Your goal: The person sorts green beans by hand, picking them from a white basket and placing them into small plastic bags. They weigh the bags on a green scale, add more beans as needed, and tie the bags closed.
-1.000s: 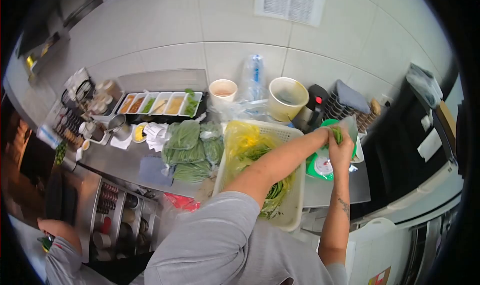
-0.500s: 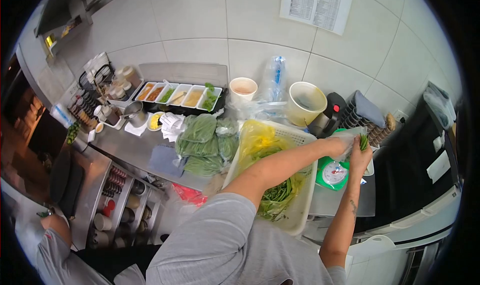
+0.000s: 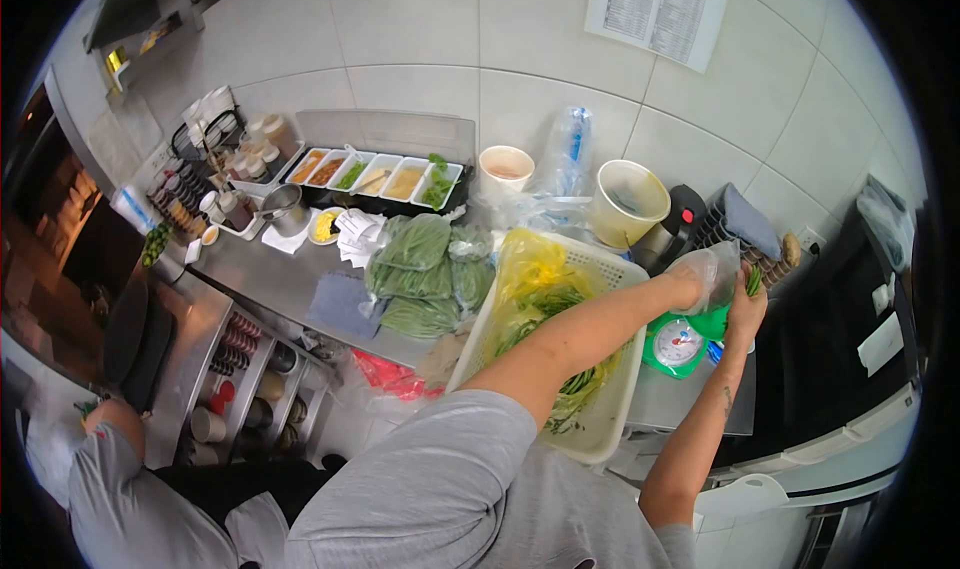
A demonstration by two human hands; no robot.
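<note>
At the right, above the green scale (image 3: 677,346), my left hand (image 3: 690,281) is inside or behind a clear plastic bag (image 3: 718,274), its fingers hidden by the film. My right hand (image 3: 746,314) holds a small bunch of green vegetables (image 3: 754,281) by the bag's mouth. The scale's round white dial faces up. Under my left forearm lies a white plastic basket (image 3: 624,406), lined with a yellow bag (image 3: 540,261) with long green vegetables (image 3: 577,387) inside. Filled bags of greens (image 3: 412,277) are stacked left of the basket.
Behind the basket stand a white tub (image 3: 632,203), a paper cup (image 3: 505,170) and a black-and-silver flask (image 3: 680,224). A row of ingredient trays (image 3: 374,176) is further left. Another person's arm (image 3: 115,427) shows at the lower left. Shelves (image 3: 250,389) hold bowls below the counter.
The view has shifted slightly, moving the scene a little. My hands remain close together over the scale, with the bag now spread more widely between them.
</note>
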